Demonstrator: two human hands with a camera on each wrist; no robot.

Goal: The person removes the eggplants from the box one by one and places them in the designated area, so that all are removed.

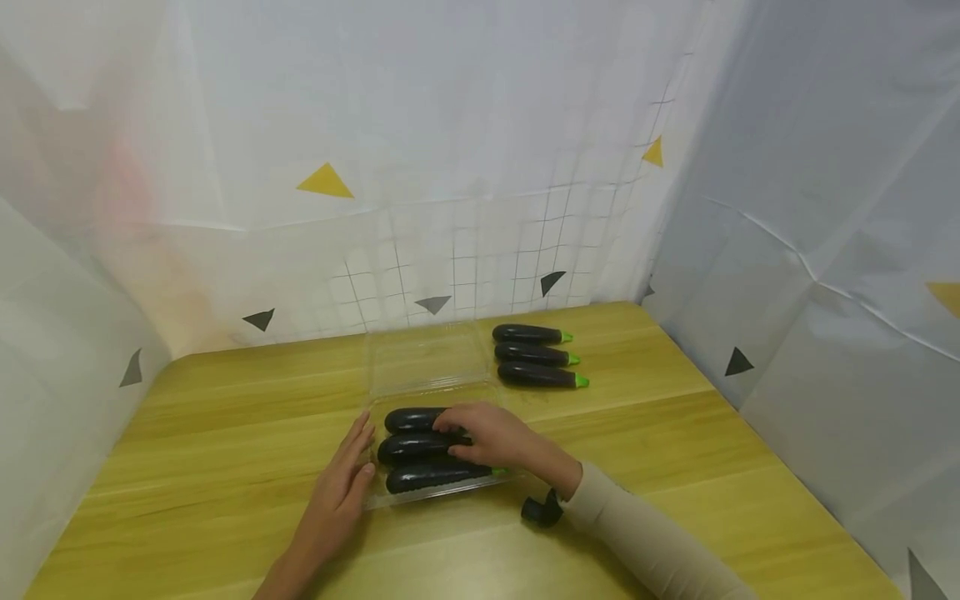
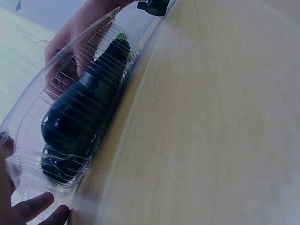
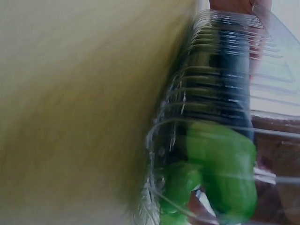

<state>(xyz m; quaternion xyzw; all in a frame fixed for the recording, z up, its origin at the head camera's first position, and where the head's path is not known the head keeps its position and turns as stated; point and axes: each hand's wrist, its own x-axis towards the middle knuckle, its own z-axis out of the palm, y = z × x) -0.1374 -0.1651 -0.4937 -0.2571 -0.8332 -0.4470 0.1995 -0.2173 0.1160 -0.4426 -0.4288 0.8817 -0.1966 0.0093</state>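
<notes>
Left grip: the left hand [image 1: 337, 492] is laid with extended fingers along the container's left side; nothing is clasped.
Right grip: the middle eggplant [image 1: 412, 448] is held between the curled fingers and thumb of the right hand [image 1: 487, 433].
Clear plastic container [image 1: 450, 490]: set toward the front edge of the desk [image 1: 225, 483], with its hinged lid [image 1: 427, 358] folded back toward the back edge.
Eggplants inside: three are laid side by side; the held one is flanked by the far eggplant [image 1: 408, 419] and the near eggplant [image 1: 435, 477], whose green stem is turned toward the desk's right edge.
Loose eggplants [image 1: 534, 354]: three are lined up near the back edge, right of the lid, their green stems pointed toward the right edge.
Black object [image 1: 542, 510]: seen just beside the beige sleeve [image 1: 645, 533], toward the front edge; its kind cannot be told.
</notes>
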